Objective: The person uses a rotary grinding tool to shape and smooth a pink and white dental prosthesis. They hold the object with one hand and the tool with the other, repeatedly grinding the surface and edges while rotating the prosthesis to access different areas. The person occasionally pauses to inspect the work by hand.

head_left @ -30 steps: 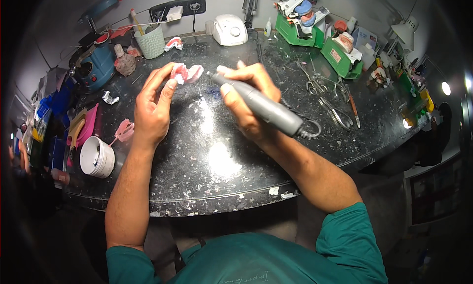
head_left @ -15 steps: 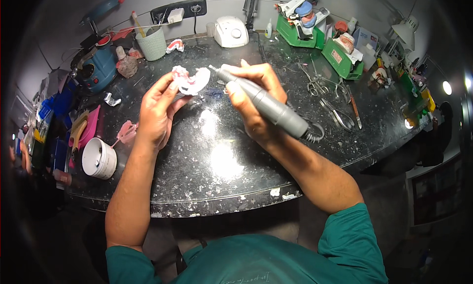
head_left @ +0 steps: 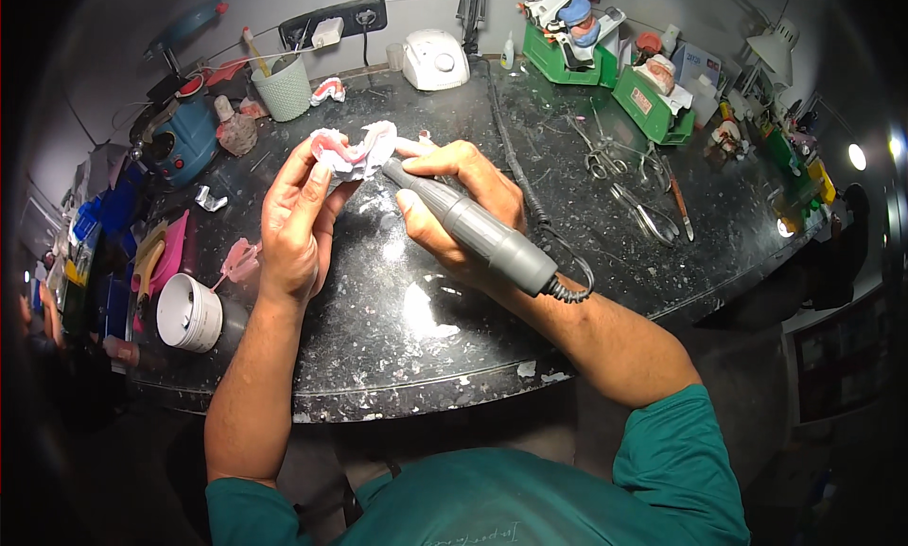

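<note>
My left hand (head_left: 295, 220) pinches a curved pink-and-white denture (head_left: 356, 154) between thumb and fingers, above the dark bench. In my right hand (head_left: 465, 188) is a grey rotary handpiece (head_left: 484, 232), gripped like a pen near its front. Its narrow end points up and left and reaches the denture's right side. The tip is hidden against the denture, so I cannot tell whether it touches. A coiled cord leaves the handpiece's back end.
Left of my left arm are a white tub (head_left: 190, 312) and a pink piece (head_left: 240, 260). Behind stand a cup of tools (head_left: 284, 90) and a white control box (head_left: 435, 61). Scissors (head_left: 602, 158), pliers (head_left: 645, 215) and green bins (head_left: 653, 111) are at right.
My right hand has moved left with the handpiece, bringing its front end to the denture. My left hand has turned the denture so more pink shows.
</note>
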`<act>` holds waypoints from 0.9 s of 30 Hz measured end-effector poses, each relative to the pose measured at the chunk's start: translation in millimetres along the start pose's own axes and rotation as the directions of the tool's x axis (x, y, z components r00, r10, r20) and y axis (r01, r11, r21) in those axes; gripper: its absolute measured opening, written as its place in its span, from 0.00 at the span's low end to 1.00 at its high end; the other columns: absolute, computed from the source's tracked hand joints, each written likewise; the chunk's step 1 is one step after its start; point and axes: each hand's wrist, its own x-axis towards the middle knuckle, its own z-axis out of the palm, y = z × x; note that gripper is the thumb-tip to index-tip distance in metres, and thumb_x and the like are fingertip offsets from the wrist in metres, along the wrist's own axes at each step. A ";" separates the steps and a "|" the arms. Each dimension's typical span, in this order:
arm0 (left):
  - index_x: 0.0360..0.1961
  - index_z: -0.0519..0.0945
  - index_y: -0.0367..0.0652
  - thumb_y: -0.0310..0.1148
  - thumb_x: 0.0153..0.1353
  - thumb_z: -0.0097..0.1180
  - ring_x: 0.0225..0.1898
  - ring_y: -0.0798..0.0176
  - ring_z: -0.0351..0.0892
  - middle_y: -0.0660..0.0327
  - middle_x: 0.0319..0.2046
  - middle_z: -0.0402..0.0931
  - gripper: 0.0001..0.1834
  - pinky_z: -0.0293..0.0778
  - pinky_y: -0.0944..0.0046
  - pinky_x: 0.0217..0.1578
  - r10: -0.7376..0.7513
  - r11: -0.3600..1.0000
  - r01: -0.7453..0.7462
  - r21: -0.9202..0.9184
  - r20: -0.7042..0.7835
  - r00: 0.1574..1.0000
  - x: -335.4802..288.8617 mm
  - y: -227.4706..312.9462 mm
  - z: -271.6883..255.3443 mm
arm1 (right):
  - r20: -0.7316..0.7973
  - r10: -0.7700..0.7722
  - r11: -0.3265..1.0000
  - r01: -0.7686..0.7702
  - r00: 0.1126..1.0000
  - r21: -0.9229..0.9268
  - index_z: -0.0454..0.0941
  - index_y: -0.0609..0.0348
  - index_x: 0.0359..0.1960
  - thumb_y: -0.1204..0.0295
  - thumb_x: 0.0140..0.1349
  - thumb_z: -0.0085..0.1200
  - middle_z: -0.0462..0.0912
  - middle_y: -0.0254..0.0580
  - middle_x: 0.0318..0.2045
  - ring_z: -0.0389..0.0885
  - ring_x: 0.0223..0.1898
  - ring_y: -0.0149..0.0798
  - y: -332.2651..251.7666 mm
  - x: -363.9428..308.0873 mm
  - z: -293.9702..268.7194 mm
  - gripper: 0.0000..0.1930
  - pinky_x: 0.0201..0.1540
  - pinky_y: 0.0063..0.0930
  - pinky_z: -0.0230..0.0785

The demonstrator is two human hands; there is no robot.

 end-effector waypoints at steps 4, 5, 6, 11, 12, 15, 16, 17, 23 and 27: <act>0.62 0.71 0.36 0.31 0.74 0.48 0.60 0.62 0.73 0.57 0.57 0.73 0.19 0.69 0.54 0.63 0.009 1.000 -0.009 -0.001 0.019 1.000 -0.6 -0.6 -1.0 | -0.008 -0.057 0.997 0.057 0.998 -0.044 0.77 0.65 0.38 0.78 0.50 0.65 0.83 0.51 0.37 0.86 0.39 0.50 3.1 0.9 0.9 0.14 0.43 0.36 0.79; 0.62 0.71 0.36 0.31 0.74 0.48 0.60 0.62 0.73 0.58 0.57 0.73 0.18 0.69 0.54 0.63 0.010 1.000 -0.010 0.005 0.020 1.000 -0.5 -0.5 -1.2 | -0.007 -0.050 0.998 0.050 0.999 -0.045 0.77 0.65 0.38 0.78 0.50 0.65 0.83 0.51 0.38 0.86 0.39 0.50 3.1 0.4 0.8 0.14 0.43 0.36 0.79; 0.61 0.71 0.36 0.31 0.74 0.48 0.60 0.62 0.73 0.58 0.57 0.73 0.18 0.69 0.54 0.64 0.012 1.000 -0.012 0.010 0.021 1.000 -0.3 -0.2 -1.3 | -0.005 -0.043 0.998 0.042 0.999 -0.046 0.77 0.65 0.38 0.78 0.50 0.65 0.83 0.51 0.38 0.86 0.39 0.50 3.1 0.0 1.0 0.14 0.43 0.36 0.79; 0.61 0.72 0.36 0.31 0.75 0.48 0.59 0.63 0.73 0.58 0.56 0.73 0.18 0.69 0.56 0.64 0.031 0.999 -0.032 0.026 0.029 0.999 -1.1 1.8 0.7 | -0.008 -0.007 0.999 0.007 1.000 -0.035 0.77 0.64 0.38 0.78 0.50 0.65 0.82 0.49 0.35 0.85 0.35 0.49 2.2 -1.1 1.5 0.13 0.40 0.35 0.78; 0.61 0.71 0.35 0.31 0.75 0.48 0.59 0.64 0.74 0.58 0.55 0.73 0.18 0.69 0.58 0.64 0.039 0.999 -0.040 0.029 0.025 0.999 -1.4 1.7 1.6 | -0.001 0.018 0.999 -0.018 1.000 -0.030 0.77 0.64 0.38 0.77 0.50 0.65 0.81 0.49 0.34 0.85 0.34 0.49 2.2 -1.1 1.6 0.13 0.39 0.35 0.78; 0.62 0.71 0.35 0.30 0.75 0.47 0.58 0.65 0.74 0.58 0.55 0.73 0.18 0.70 0.60 0.63 0.049 0.997 -0.050 0.058 0.007 0.999 -2.6 2.2 3.2 | -0.011 -0.012 0.999 0.012 1.000 -0.030 0.77 0.63 0.38 0.77 0.50 0.65 0.81 0.48 0.33 0.83 0.32 0.48 3.6 -0.2 1.6 0.14 0.36 0.35 0.77; 0.62 0.71 0.35 0.30 0.75 0.47 0.58 0.65 0.74 0.58 0.55 0.73 0.18 0.70 0.61 0.63 0.047 0.997 -0.047 0.063 -0.003 0.999 -2.9 2.4 3.5 | -0.015 -0.016 1.000 0.015 1.000 -0.024 0.77 0.63 0.38 0.77 0.50 0.65 0.80 0.48 0.33 0.83 0.32 0.48 3.7 -0.4 1.5 0.14 0.36 0.35 0.77; 0.62 0.71 0.35 0.30 0.75 0.47 0.58 0.66 0.74 0.58 0.55 0.73 0.18 0.70 0.61 0.63 0.054 0.996 -0.054 0.076 0.003 0.999 -3.0 2.7 3.7 | -0.016 -0.013 1.000 0.012 1.000 -0.023 0.77 0.62 0.38 0.77 0.50 0.65 0.80 0.48 0.33 0.83 0.31 0.48 3.8 -0.6 1.3 0.14 0.36 0.35 0.76; 0.62 0.72 0.35 0.29 0.75 0.48 0.57 0.66 0.74 0.59 0.55 0.74 0.18 0.70 0.61 0.63 0.056 0.994 -0.056 0.094 -0.002 0.998 -2.8 3.7 3.9 | -0.010 -0.003 1.000 0.003 1.000 -0.023 0.76 0.62 0.37 0.76 0.50 0.65 0.80 0.47 0.32 0.82 0.31 0.48 3.8 -0.4 1.2 0.13 0.36 0.36 0.76; 0.62 0.72 0.35 0.29 0.75 0.49 0.57 0.66 0.74 0.59 0.55 0.74 0.18 0.70 0.61 0.63 0.057 0.992 -0.056 0.113 -0.001 0.998 -3.7 3.1 3.0 | 0.017 0.103 0.995 -0.103 0.995 0.009 0.75 0.62 0.37 0.75 0.50 0.65 0.78 0.46 0.30 0.81 0.30 0.49 2.1 -1.9 -0.6 0.13 0.35 0.37 0.75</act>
